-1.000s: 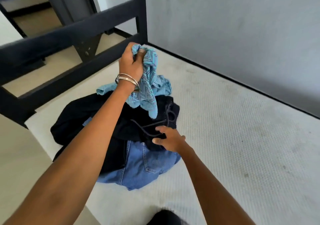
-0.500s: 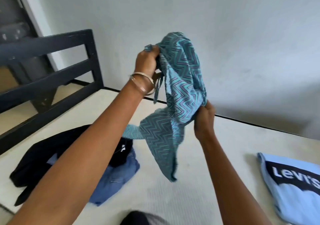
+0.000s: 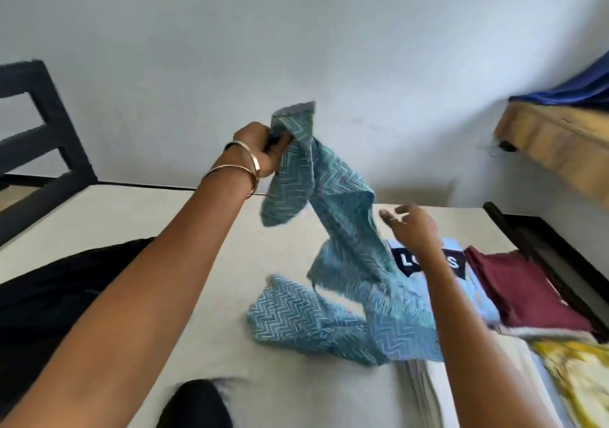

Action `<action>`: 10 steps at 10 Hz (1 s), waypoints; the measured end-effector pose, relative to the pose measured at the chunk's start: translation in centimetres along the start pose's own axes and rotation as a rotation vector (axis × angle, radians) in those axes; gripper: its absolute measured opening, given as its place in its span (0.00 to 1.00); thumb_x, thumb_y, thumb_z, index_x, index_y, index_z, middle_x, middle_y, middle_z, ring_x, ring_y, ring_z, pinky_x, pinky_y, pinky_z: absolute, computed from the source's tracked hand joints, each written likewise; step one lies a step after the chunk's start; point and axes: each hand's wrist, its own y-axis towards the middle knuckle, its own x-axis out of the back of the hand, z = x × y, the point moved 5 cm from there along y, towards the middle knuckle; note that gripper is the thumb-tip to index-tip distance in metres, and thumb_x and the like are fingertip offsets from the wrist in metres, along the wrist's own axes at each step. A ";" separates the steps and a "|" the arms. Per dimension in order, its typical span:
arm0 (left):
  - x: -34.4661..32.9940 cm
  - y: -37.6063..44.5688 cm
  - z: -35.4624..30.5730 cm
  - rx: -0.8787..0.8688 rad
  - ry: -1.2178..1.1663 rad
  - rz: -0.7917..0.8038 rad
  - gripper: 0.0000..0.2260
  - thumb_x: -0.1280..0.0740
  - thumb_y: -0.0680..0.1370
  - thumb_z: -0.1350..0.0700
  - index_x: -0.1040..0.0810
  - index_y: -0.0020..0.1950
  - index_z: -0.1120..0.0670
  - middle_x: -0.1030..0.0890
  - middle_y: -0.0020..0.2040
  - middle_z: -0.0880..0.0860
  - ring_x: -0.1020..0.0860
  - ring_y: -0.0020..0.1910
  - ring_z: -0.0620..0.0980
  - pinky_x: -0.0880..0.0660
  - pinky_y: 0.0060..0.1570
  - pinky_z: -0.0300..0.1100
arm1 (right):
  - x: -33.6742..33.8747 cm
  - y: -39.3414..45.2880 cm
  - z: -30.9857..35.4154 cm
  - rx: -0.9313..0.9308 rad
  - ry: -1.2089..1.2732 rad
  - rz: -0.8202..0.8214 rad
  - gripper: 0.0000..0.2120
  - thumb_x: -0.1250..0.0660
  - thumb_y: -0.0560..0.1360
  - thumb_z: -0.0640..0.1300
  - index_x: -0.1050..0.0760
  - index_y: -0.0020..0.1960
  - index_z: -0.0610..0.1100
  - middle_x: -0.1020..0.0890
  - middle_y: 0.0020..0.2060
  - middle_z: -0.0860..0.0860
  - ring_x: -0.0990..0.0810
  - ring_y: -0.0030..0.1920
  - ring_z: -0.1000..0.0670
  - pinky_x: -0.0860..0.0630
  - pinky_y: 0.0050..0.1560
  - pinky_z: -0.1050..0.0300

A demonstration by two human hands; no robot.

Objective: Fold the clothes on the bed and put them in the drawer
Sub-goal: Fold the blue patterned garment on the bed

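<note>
As our left hand [image 3: 260, 150] pinched the patterned garment [image 3: 333, 229] aloft, it hung lengthwise toward our right hand [image 3: 410, 229], spread, nearer its hem.

Plain pale wall [image 3: 329, 48] fills the top half of the frame. Dark slatted bed frame [image 3: 43, 137] sits at the upper left. Far right there's a wooden ledge [image 3: 553, 140] with a blue cloth [image 3: 573, 89] lying on top of it. Below that, a black rail [image 3: 540, 256] runs diagonally.
</note>
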 end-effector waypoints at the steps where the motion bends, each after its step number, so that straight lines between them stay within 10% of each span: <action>1: -3.6 -2.6 2.1 0.131 -0.118 0.100 0.17 0.32 0.77 0.58 0.23 0.28 0.60 0.24 0.29 0.52 0.19 0.50 0.52 0.25 0.57 0.35 | -3.7 -4.4 -0.5 0.116 0.328 0.207 0.14 0.26 0.72 0.54 0.24 0.47 0.45 0.17 0.40 0.49 0.19 0.41 0.49 0.25 0.43 0.52; 3: -6.4 -4.5 0.8 0.195 -0.560 0.087 0.13 0.49 0.79 0.72 0.28 0.58 0.72 0.23 0.49 0.68 0.22 0.47 0.67 0.21 0.36 0.52 | -12.8 -9.5 -1.6 0.177 -0.037 0.671 0.34 0.21 0.64 0.59 0.30 0.63 0.46 0.23 0.55 0.51 0.25 0.58 0.46 0.26 0.59 0.50; 5: -4.9 -4.6 0.0 0.098 -0.599 0.112 0.09 0.45 0.81 0.68 0.27 0.46 0.68 0.22 0.45 0.65 0.21 0.49 0.64 0.19 0.47 0.53 | -15.4 -14.0 -11.1 -0.055 -0.631 0.775 0.27 0.27 0.74 0.51 0.32 0.70 0.51 0.39 0.76 0.47 0.47 0.76 0.36 0.49 0.71 0.30; 8: -1.0 -4.5 16.2 0.497 0.208 0.143 0.08 0.37 0.80 0.57 0.26 0.56 0.59 0.25 0.59 0.63 0.24 0.56 0.62 0.25 0.59 0.52 | -15.9 -18.6 -18.7 -0.004 -0.784 0.819 0.24 0.28 0.73 0.47 0.28 0.67 0.49 0.35 0.74 0.47 0.48 0.77 0.41 0.49 0.69 0.26; 10: 1.1 -7.1 26.6 0.478 0.790 0.421 0.17 0.28 0.75 0.54 0.25 0.63 0.56 0.19 0.54 0.57 0.21 0.45 0.54 0.23 0.49 0.49 | -13.1 -13.8 -14.5 -0.211 -0.008 0.396 0.08 0.27 0.71 0.39 0.19 0.42 0.52 0.15 0.45 0.48 0.18 0.51 0.45 0.24 0.55 0.50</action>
